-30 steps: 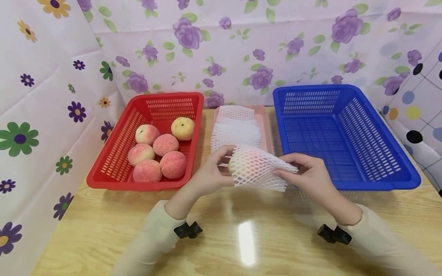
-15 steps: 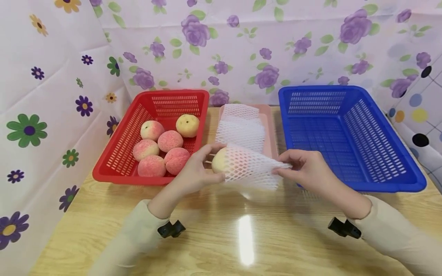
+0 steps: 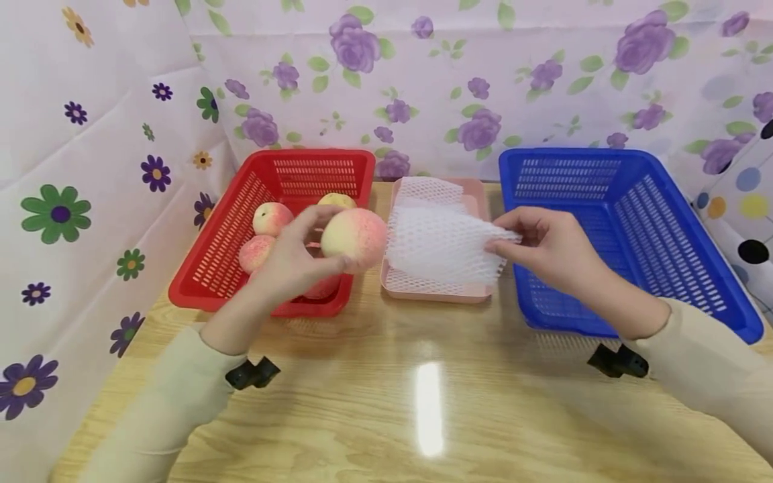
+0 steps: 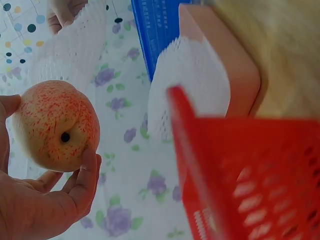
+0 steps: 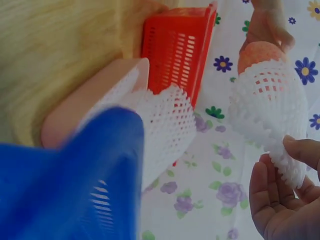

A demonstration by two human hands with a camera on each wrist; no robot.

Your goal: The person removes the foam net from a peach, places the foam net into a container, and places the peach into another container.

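Note:
My left hand (image 3: 290,258) grips a peach (image 3: 356,240), yellowish on one side and pink on the other, in front of the red basket's right side. In the left wrist view the bare peach (image 4: 57,125) shows a dark hole, with fingers curled about it. My right hand (image 3: 546,251) pinches the gathered end of a white foam net sleeve (image 3: 443,245) above the pink tray. In the head view the sleeve hangs flat, apart from the peach. The right wrist view shows thumb and fingers on the net sleeve (image 5: 275,107), whose mouth overlaps the peach from that angle.
The red basket (image 3: 199,268) at left holds several peaches (image 3: 272,218), partly hidden by my left arm. More foam nets (image 3: 429,190) lie on the pink tray (image 3: 477,194) in the middle. A blue basket (image 3: 580,157) stands at right. Patterned cloth hangs behind the wooden table (image 3: 338,402).
The peach has come out of the foam net sleeve and moved left with my left hand. My right hand has moved slightly up, still pinching the sleeve, which now lies flatter.

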